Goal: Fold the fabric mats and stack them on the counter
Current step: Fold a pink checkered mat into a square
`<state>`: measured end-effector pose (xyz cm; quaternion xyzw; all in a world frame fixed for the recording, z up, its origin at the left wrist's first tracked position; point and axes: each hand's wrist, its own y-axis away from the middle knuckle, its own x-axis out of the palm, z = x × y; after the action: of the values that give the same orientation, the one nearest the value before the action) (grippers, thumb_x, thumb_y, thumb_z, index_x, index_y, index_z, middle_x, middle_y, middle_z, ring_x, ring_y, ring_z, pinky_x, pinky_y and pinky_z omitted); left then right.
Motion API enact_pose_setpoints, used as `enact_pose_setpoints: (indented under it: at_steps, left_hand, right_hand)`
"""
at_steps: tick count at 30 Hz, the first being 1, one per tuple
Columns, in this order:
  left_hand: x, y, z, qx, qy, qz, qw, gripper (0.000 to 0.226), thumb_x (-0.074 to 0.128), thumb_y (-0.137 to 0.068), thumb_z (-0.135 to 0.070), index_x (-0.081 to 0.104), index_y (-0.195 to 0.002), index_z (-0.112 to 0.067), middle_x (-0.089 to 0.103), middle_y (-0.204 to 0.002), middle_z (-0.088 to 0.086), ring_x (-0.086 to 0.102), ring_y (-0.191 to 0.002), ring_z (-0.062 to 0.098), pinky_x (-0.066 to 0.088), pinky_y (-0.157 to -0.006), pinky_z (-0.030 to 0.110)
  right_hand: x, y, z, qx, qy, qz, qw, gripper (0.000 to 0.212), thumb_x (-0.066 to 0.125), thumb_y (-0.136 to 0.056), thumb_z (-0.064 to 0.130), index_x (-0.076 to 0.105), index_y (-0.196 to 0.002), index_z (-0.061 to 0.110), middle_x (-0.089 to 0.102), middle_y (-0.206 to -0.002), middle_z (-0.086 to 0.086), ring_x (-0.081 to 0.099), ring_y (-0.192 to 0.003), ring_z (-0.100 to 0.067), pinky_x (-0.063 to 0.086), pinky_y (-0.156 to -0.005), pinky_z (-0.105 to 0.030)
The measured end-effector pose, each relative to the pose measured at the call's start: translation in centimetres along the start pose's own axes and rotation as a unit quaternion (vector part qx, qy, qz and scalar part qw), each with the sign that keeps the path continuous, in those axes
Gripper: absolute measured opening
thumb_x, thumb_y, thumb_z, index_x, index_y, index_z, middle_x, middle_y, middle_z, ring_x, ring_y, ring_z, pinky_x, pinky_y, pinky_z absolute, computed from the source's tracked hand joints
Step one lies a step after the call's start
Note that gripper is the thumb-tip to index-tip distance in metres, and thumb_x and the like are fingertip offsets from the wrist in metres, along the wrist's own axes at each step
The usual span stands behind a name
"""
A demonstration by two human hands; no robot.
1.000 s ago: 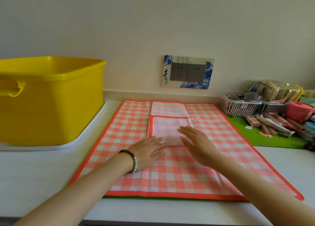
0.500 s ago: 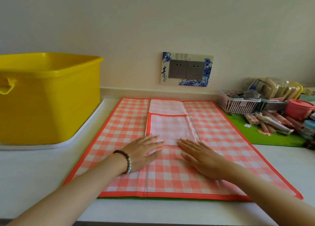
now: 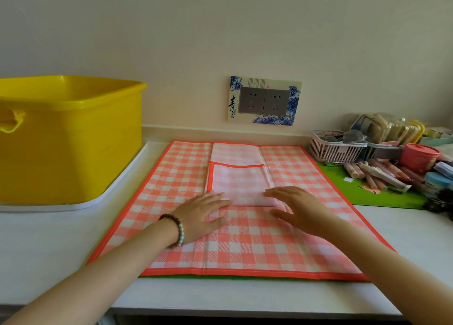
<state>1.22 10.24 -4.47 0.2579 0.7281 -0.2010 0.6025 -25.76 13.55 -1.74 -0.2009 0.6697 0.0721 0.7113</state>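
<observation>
My left hand (image 3: 203, 215), right hand (image 3: 299, 208): fingers straight, pressing flat on near edge of folded mat (image 3: 240, 182). Large checked mat (image 3: 282, 246) beneath lies unfolded on counter (image 3: 49, 238); folding and stacking judged not yet done.

This is a home: a white counter (image 3: 49, 246) runs along a plain wall with a double socket (image 3: 264, 101) framed in blue-and-white floral trim. A yellow plastic tub (image 3: 73, 140) stands at its left end, and a pink basket (image 3: 335, 149) and cosmetic tubes (image 3: 377, 175) crowd its right end.

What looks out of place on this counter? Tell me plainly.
Nothing spilled or damaged. Only the tubes lie loose in a heap on the green mat, beside the pink basket, right of the checked mat.
</observation>
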Motion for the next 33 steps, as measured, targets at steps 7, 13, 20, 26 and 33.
enact_pose_setpoints:
  at_steps: [7, 13, 20, 26, 33]
  left_hand:
    - [-0.1, 0.1, -0.1, -0.012, 0.043, -0.021, 0.999, 0.069, 0.027, -0.085, -0.069, 0.017, -0.146, -0.038, 0.01, -0.156, -0.015, 0.004, -0.143, 0.003, 0.009, -0.114, 0.029]
    - [-0.9, 1.2, 0.2, -0.011, 0.066, -0.089, 0.994, 0.06, 0.048, -0.088, -0.055, 0.028, -0.142, -0.04, 0.027, -0.151, -0.017, 0.021, -0.14, 0.005, 0.018, -0.114, 0.025]
    - [-1.8, 2.2, 0.7, 0.121, -0.05, -0.129, 0.983, 0.083, 0.04, -0.079, 0.02, 0.032, -0.142, -0.033, 0.031, -0.15, -0.01, 0.026, -0.14, 0.008, 0.01, -0.114, 0.016]
    - [-0.7, 3.3, 0.7, 0.233, -0.115, -0.167, 0.951, 0.078, 0.038, -0.068, 0.018, 0.051, -0.133, -0.023, 0.061, -0.126, -0.002, 0.063, -0.11, 0.014, 0.055, -0.084, 0.031]
    - [-0.3, 4.1, 0.6, 0.263, -0.156, -0.144, 0.941, 0.082, 0.06, -0.061, 0.011, 0.049, -0.129, -0.033, 0.065, -0.119, -0.01, 0.065, -0.101, 0.008, 0.056, -0.075, 0.02]
  right_hand:
    - [0.0, -2.5, 1.7, -0.057, 0.137, 0.014, 0.989, 0.04, 0.038, -0.099, 0.013, 0.046, -0.137, 0.023, 0.059, -0.131, 0.002, 0.058, -0.115, -0.019, 0.043, -0.097, -0.03]
    - [-0.6, 0.7, 2.3, -0.078, 0.082, -0.064, 0.992, 0.038, 0.047, -0.095, 0.008, 0.056, -0.129, 0.024, 0.066, -0.121, 0.005, 0.066, -0.103, -0.018, 0.051, -0.085, -0.03]
    - [-1.5, 6.5, 3.5, -0.165, -0.07, -0.161, 0.97, 0.025, 0.049, -0.094, 0.024, 0.066, -0.112, 0.022, 0.071, -0.104, 0.012, 0.069, -0.086, -0.004, 0.055, -0.067, -0.019]
    - [-1.3, 7.1, 2.6, -0.146, -0.038, -0.126, 0.98, 0.05, 0.06, -0.084, 0.041, 0.05, -0.133, 0.034, 0.052, -0.133, 0.022, 0.05, -0.118, 0.005, 0.038, -0.095, -0.007]
    - [0.1, 4.3, 1.2, -0.086, -0.099, 0.042, 0.991, 0.062, 0.038, -0.085, 0.026, 0.02, -0.137, 0.054, 0.005, -0.151, 0.028, 0.002, -0.141, 0.006, 0.005, -0.115, -0.015]
